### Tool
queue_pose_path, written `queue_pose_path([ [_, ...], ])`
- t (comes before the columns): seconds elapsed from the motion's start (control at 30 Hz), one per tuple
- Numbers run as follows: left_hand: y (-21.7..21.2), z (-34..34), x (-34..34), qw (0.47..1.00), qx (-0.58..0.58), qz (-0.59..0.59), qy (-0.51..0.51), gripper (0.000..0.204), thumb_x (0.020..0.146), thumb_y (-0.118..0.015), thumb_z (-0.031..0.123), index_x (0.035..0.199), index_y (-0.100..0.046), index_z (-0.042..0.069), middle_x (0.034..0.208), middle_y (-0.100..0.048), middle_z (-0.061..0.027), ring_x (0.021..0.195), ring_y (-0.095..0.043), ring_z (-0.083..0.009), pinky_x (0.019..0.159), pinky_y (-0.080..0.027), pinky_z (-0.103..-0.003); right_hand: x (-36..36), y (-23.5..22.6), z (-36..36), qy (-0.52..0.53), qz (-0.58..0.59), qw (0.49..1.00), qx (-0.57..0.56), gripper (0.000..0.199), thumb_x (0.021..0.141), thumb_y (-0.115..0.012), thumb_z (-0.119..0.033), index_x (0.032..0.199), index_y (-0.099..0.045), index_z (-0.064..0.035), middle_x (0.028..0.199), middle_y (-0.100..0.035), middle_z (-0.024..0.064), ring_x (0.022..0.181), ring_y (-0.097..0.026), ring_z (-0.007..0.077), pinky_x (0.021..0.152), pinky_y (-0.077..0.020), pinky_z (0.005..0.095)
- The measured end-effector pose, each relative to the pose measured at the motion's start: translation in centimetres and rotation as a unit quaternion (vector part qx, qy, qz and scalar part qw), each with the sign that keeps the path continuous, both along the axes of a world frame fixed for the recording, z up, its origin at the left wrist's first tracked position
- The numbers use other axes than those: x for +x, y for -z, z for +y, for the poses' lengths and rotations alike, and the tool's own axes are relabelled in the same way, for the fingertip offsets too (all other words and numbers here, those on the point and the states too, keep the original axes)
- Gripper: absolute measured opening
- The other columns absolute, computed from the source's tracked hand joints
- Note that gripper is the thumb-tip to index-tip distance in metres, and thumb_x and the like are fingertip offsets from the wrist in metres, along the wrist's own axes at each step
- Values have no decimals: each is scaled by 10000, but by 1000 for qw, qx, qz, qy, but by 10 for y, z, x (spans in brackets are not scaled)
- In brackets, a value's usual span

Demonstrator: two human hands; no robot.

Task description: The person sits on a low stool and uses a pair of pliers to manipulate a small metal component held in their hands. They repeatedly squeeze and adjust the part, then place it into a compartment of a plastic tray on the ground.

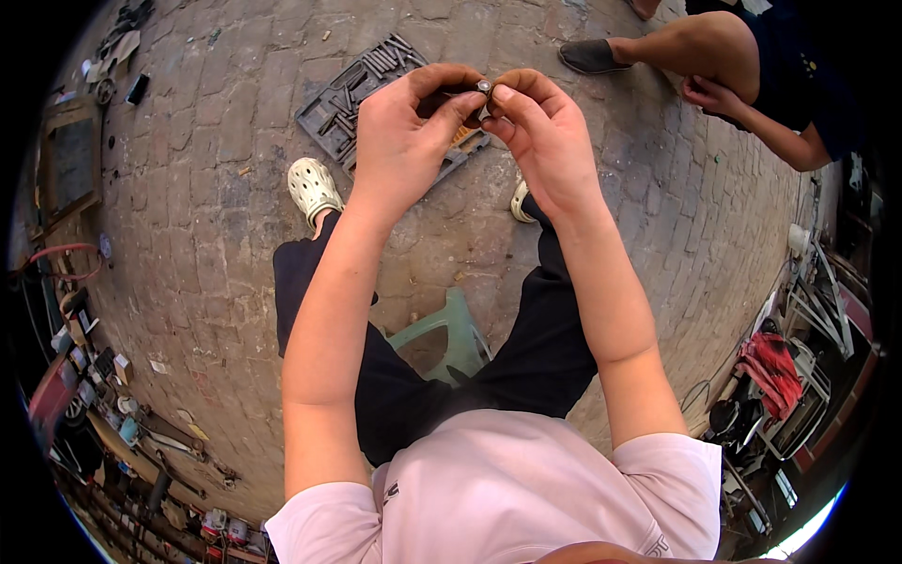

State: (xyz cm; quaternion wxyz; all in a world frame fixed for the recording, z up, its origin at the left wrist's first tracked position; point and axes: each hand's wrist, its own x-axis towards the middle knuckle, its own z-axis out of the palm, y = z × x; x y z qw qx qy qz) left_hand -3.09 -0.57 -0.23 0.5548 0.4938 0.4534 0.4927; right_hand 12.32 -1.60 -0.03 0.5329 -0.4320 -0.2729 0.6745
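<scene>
Head view: one small silvery metal piece with a round top [485, 86], held between the fingertips of both hands, above the open case. Left hand [406, 130]: fingers curled, thumb and forefinger pinched against the piece from its left side. Right hand [550, 127]: thumb and fingers closed on it from the right, the other fingers bent. The piece's lower part was partly hidden by the fingers.

Below: one pale green plastic stool [458, 329] between dark-trousered legs; two cream perforated clogs [314, 191]; one open grey plastic tool case [311, 117], set aslant, containing dark metal cylindrical tool pieces [379, 62].

Surface: worn grey-brown brick paving [225, 273].

Room: at upper right, another person's bent leg and dark slip-on shoe [592, 56]; along the right edge, one crumpled red cloth [772, 371] among metal scraps; at far left, one brown-framed dark panel [75, 160].
</scene>
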Motion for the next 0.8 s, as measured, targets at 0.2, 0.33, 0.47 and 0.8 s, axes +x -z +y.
queue_pose_path([
  [0.2,7,2,0,990,97,101,-10,175,821,-670,17,992,-688,-13,834,-709,-98,735,-680,-139,669,-528,-251,-4,0,0,4,-7,1000,-14,120,928,-571,-47,1009,-587,39,954,-631,74,855,-637,134,802,-565,273],
  [0.33,3,0,-3,988,100,118,1,149,837,-665,-5,984,-689,-11,893,-709,-74,817,-666,-132,750,-516,-253,-6,-2,0,4,21,999,-38,115,939,-533,-37,1009,-591,34,914,-618,58,817,-608,109,804,-568,281],
  [0.47,6,-1,-1,989,89,118,-9,142,843,-658,-5,982,-687,-14,891,-710,-72,810,-667,-128,742,-518,-251,-4,2,0,1,3,999,-41,134,933,-549,-57,998,-576,57,938,-641,97,816,-665,153,799,-562,272],
  [0.8,8,1,1,981,121,148,-13,139,815,-670,17,952,-690,-2,817,-704,-109,727,-693,-184,658,-526,-271,-5,-1,2,22,33,997,-67,118,922,-536,-29,969,-582,69,868,-616,82,743,-601,123,726,-579,267],
])
